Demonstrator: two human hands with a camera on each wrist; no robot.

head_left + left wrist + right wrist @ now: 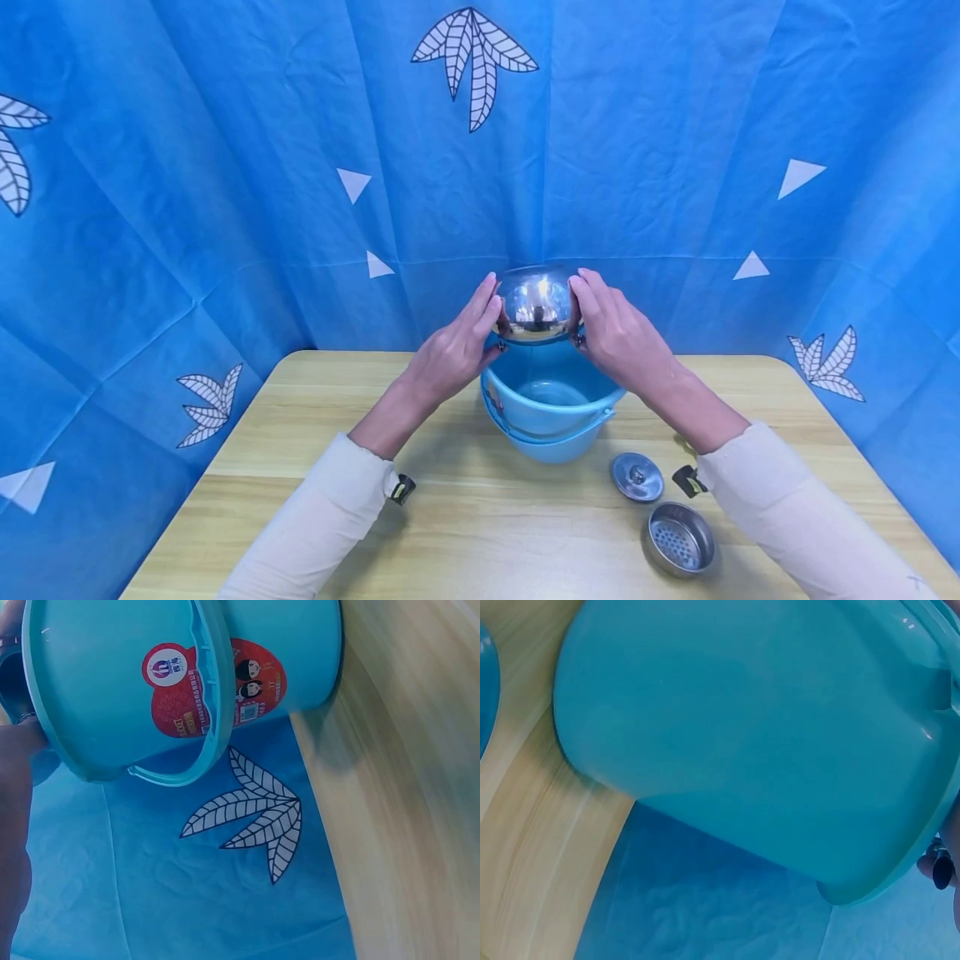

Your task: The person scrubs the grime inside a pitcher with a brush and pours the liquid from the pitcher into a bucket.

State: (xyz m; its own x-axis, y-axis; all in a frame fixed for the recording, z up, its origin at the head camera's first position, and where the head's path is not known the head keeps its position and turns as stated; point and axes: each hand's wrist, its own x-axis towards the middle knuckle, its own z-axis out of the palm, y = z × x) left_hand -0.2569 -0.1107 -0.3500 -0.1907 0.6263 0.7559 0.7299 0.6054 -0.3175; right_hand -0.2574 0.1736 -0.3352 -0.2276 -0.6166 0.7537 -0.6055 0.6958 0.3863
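A shiny metal pot point(536, 302) is held tilted above the mouth of a light blue bucket point(551, 446), its rounded underside towards me. My left hand point(453, 350) grips the pot's left side, fingers on top and thumb below. On the opposite side my right hand point(626, 342) holds it in a similar way. The pot's opening is hidden. In the left wrist view the bucket point(120, 682) shows a red label point(176, 690) and its hanging handle point(214, 742). The right wrist view is mostly filled by the bucket's plain wall point(727, 712).
On the wooden table point(480, 533), right of the bucket, lie a small round metal lid point(637, 477) with a knob and a metal strainer cup point(680, 540) with a perforated bottom. A blue patterned cloth point(637, 167) hangs behind the table and along its sides.
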